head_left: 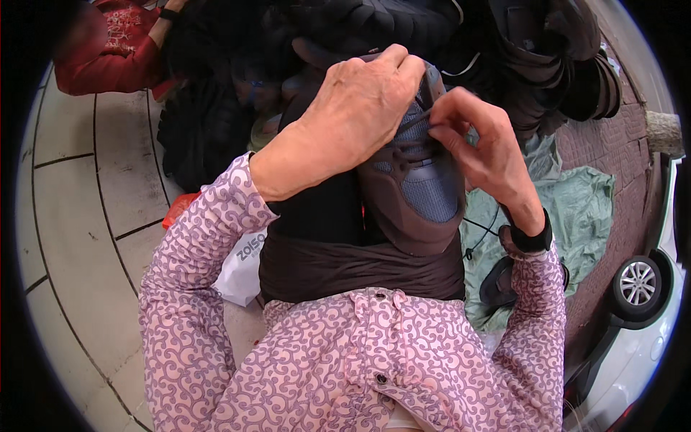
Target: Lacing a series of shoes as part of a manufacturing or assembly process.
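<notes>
A grey-brown sneaker [432, 198] with blue-grey mesh lies across my thighs, its toe toward me. Over its upper, near the ankle opening, my left hand [353, 108] is closed with the fingers curled down. Its fingertips are hidden, so what they grip does not show. From the right side, my right hand [486, 140] pinches a dark shoelace [416, 119] between thumb and forefinger, close to the eyelets. Lower lacing crosses the tongue above the mesh toe.
Dark shoes [547, 50] lie piled ahead and to the right. On the right, a green plastic sheet [568, 209] carries a dark shoe [497, 282]. A white bag [241, 277] sits by my left leg. A person's red sleeve [108, 68] shows far left; a white car [640, 338] stands right.
</notes>
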`<state>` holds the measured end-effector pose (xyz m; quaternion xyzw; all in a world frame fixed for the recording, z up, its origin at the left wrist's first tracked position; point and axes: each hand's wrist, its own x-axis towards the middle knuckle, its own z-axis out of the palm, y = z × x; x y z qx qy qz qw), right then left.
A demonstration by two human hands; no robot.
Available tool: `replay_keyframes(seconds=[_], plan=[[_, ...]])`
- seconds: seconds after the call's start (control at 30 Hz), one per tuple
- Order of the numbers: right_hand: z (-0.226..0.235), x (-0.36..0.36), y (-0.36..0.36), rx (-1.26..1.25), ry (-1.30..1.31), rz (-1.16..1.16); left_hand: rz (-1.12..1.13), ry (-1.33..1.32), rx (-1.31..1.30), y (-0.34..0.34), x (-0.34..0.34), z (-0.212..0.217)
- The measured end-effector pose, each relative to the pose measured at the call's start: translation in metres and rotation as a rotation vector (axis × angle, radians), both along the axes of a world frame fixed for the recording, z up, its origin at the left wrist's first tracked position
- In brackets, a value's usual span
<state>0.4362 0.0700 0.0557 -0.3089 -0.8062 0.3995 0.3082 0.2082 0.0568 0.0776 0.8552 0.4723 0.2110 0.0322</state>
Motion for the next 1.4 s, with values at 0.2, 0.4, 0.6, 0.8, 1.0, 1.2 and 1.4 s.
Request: replay_keyframes(seconds=[0.2, 0.4, 0.6, 0.8, 1.0, 1.2, 1.4], plan=[[-0.011, -0.005, 0.001, -0.481, 0.21, -0.132, -0.06, -0.032, -0.008, -0.017, -0.008, 0.01], [-0.027, -0.009, -0.005, -0.556, 0.351, -0.231, 0.036, -0.146, -0.078, -0.042, -0.018, 0.012], [-0.036, -0.005, -0.008, -0.771, 0.634, -0.28, 0.142, -0.326, -0.153, -0.053, -0.027, 0.01], [-0.028, 0.0, -0.003, -0.53, 0.381, -0.158, 0.112, -0.233, -0.136, -0.057, -0.038, 0.011], [-0.018, -0.01, 0.013, 0.157, 0.002, -0.073, 0.132, -0.211, -0.249, -0.061, -0.052, 0.01], [-0.006, -0.01, -0.001, 0.47, -0.323, -0.211, 0.167, -0.522, -0.55, -0.067, -0.07, 0.015], [-0.009, -0.015, 0.001, 0.445, -0.236, -0.271, 0.289, -1.125, -0.831, -0.081, -0.104, 0.031]])
